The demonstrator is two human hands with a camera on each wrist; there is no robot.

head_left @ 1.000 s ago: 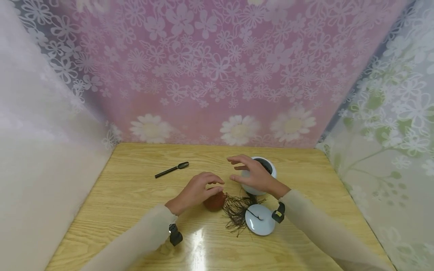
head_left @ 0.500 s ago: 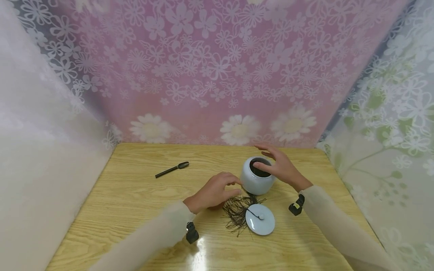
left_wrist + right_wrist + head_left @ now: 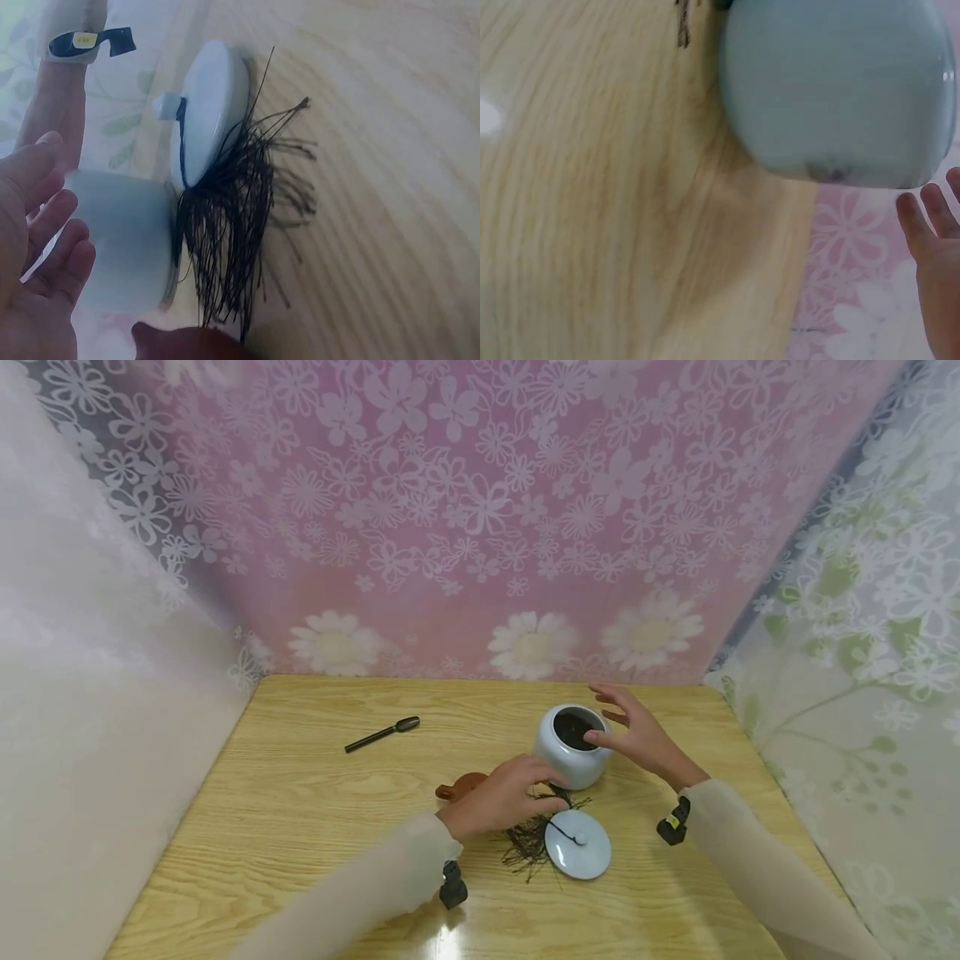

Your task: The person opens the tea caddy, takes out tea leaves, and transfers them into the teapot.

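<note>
A white lidded-style jar point(image 3: 567, 765) with dark contents stands upright toward the table's right side. Beside its right rim is my right hand point(image 3: 643, 739), fingers spread, with the thumb near the mouth in the head view. My left hand point(image 3: 508, 795) hovers left of the jar's front, fingers loosely bent, nothing held; contact with the jar cannot be told. Below the jar lies its white lid point(image 3: 588, 858), a dark cord around the knob. The cord's dark tassel point(image 3: 229, 240) fans across the wood. Partly hidden behind my left hand is a small reddish-brown teapot point(image 3: 463, 786).
A black scoop point(image 3: 382, 735) lies on the wooden table point(image 3: 300, 827), left of the teapot. Flowered pink cloth point(image 3: 450, 527) hangs behind the table, and pale cloth hangs at both sides.
My right hand has moved right, from over the jar to its right side, uncovering the mouth. My left hand has moved right, away from the teapot toward the jar and lid.
</note>
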